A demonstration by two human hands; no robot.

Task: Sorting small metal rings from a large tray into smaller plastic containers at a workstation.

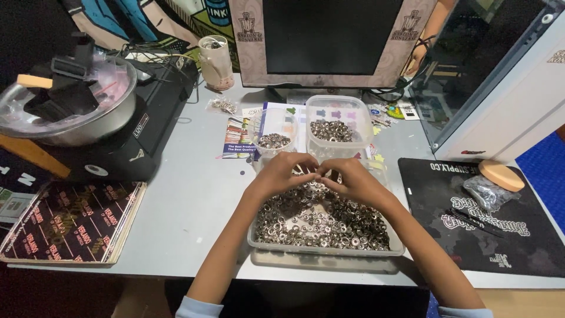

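A clear plastic tray [395, 247] at the table's near edge is heaped with several small silver metal snap pieces [321, 221]. Over its far half, my left hand [283, 172] and my right hand [348, 177] meet fingertip to fingertip. Both pinch small metal pieces between thumb and fingers; the pieces themselves are mostly hidden by the fingers. Just beyond the hands stand a small clear cup [262, 126] and a clear square tub [360, 121], each partly filled with the same silver pieces.
A monitor [329, 41] stands at the back. At the left are a black machine [147, 126] bearing a metal bowl [112, 118], and a stack of dark printed sheets [70, 221]. A black mat [471, 224] with a bag and a tan round pad [501, 175] lies at the right.
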